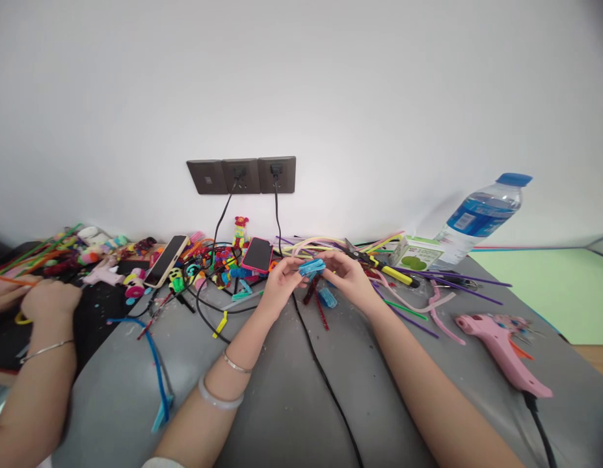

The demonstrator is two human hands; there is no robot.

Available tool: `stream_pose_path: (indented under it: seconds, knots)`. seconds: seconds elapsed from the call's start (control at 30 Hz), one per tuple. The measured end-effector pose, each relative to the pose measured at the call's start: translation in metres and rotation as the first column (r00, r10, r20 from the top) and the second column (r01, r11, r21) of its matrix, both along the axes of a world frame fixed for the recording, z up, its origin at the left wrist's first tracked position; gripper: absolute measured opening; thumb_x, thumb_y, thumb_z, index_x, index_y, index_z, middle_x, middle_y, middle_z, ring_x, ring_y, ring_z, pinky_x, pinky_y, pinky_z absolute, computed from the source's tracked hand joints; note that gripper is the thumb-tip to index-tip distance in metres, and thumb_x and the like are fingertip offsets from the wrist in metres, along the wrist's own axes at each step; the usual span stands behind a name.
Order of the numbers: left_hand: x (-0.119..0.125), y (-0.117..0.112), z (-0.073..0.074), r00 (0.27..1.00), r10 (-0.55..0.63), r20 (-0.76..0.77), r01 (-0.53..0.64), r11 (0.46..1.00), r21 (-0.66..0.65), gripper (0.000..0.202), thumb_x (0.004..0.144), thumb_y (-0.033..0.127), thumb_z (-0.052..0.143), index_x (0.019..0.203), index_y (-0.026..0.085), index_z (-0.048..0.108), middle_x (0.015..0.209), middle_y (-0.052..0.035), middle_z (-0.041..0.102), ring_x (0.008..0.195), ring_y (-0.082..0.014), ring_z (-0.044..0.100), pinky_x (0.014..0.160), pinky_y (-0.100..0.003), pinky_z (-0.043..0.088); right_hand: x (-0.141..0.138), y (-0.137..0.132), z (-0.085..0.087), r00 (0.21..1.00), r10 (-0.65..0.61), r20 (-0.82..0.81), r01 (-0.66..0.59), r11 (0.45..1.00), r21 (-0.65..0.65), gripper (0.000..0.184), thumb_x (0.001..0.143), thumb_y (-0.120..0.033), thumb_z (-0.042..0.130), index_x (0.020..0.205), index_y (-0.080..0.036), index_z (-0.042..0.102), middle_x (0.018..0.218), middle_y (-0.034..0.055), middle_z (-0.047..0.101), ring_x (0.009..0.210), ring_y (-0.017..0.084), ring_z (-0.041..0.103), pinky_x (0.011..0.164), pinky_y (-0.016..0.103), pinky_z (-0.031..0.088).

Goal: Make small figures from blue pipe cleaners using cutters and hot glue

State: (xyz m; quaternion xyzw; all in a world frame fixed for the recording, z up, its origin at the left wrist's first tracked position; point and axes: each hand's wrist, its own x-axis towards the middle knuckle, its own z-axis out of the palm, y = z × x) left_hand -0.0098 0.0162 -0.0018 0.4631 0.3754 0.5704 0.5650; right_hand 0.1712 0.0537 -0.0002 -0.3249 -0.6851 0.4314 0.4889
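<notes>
My left hand (280, 281) and my right hand (347, 273) meet over the middle of the grey table (281, 390). Both pinch a small folded bundle of light blue pipe cleaner (311, 267) held between their fingertips. Just below the hands lie another short blue piece (327, 298) and dark red pipe cleaners (317, 300). A black cable (325, 377) runs under my hands toward me. My left wrist wears a pale bangle and a thin bracelet.
Another person's hand (50, 302) works at the far left among coloured pipe cleaners. Two phones (165, 260) (257, 254) lie near the wall sockets (241, 175). Yellow-handled cutters (384, 266), a green box (417, 253), a water bottle (481, 218) and a pink glue gun (501, 344) sit at right.
</notes>
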Motion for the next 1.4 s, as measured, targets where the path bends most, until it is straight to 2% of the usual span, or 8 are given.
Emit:
stream_pose_path:
  seconds: [0.27, 0.7, 0.93, 1.17, 1.4]
  knots:
    - [-0.0001, 0.0018, -0.0007, 0.999, 0.018, -0.046, -0.015, 0.998, 0.057, 0.037, 0.070, 0.036, 0.082, 0.097, 0.018, 0.064, 0.100, -0.0059, 0.068, 0.079, -0.0148, 0.068, 0.070, -0.026, 0.058, 0.0000, -0.0002, 0.0002, 1.000, -0.005, 0.016, 0.005, 1.000, 0.022, 0.031, 0.084, -0.048, 0.069, 0.103, -0.023, 0.067, 0.101, 0.0078, 0.070, 0.088, 0.023, 0.066, 0.079, 0.038, 0.054]
    - [0.0001, 0.0010, 0.0003, 0.993, 0.048, -0.106, -0.040, 0.997, 0.070, 0.032, 0.071, 0.034, 0.080, 0.093, 0.019, 0.063, 0.092, -0.0046, 0.069, 0.078, -0.0156, 0.068, 0.074, -0.028, 0.055, 0.0019, 0.0009, 0.0004, 0.999, -0.004, 0.042, 0.002, 0.999, 0.053, 0.028, 0.085, -0.044, 0.068, 0.103, -0.023, 0.068, 0.105, 0.0084, 0.071, 0.091, 0.023, 0.066, 0.084, 0.040, 0.054]
    - [0.0010, 0.0012, -0.0005, 0.992, 0.086, -0.087, -0.083, 0.996, 0.042, 0.032, 0.071, 0.033, 0.080, 0.093, 0.018, 0.062, 0.091, -0.0039, 0.066, 0.080, -0.0159, 0.067, 0.074, -0.028, 0.055, 0.0037, -0.0029, 0.0054, 0.996, 0.046, 0.079, -0.048, 0.998, 0.033, 0.034, 0.087, -0.042, 0.066, 0.116, -0.023, 0.062, 0.113, 0.0097, 0.067, 0.091, 0.023, 0.065, 0.080, 0.039, 0.055]
    - [0.0013, 0.0016, -0.0001, 0.989, 0.100, -0.105, -0.096, 0.995, 0.042, 0.027, 0.071, 0.030, 0.078, 0.090, 0.019, 0.062, 0.090, -0.0038, 0.067, 0.080, -0.0170, 0.066, 0.073, -0.028, 0.055, 0.0065, -0.0019, 0.0058, 0.998, -0.016, 0.065, 0.014, 0.999, 0.040, 0.032, 0.086, -0.045, 0.067, 0.110, -0.024, 0.064, 0.111, 0.0087, 0.067, 0.093, 0.023, 0.065, 0.079, 0.038, 0.054]
    - [0.0011, 0.0016, -0.0005, 0.988, 0.110, -0.106, -0.105, 0.993, 0.046, 0.028, 0.070, 0.031, 0.078, 0.088, 0.019, 0.061, 0.088, -0.0034, 0.066, 0.078, -0.0162, 0.065, 0.072, -0.028, 0.055, 0.0058, -0.0022, 0.0068, 0.995, -0.034, 0.089, 0.026, 0.996, 0.087, 0.027, 0.086, -0.037, 0.066, 0.109, -0.023, 0.062, 0.106, 0.0078, 0.066, 0.088, 0.021, 0.063, 0.079, 0.036, 0.052]
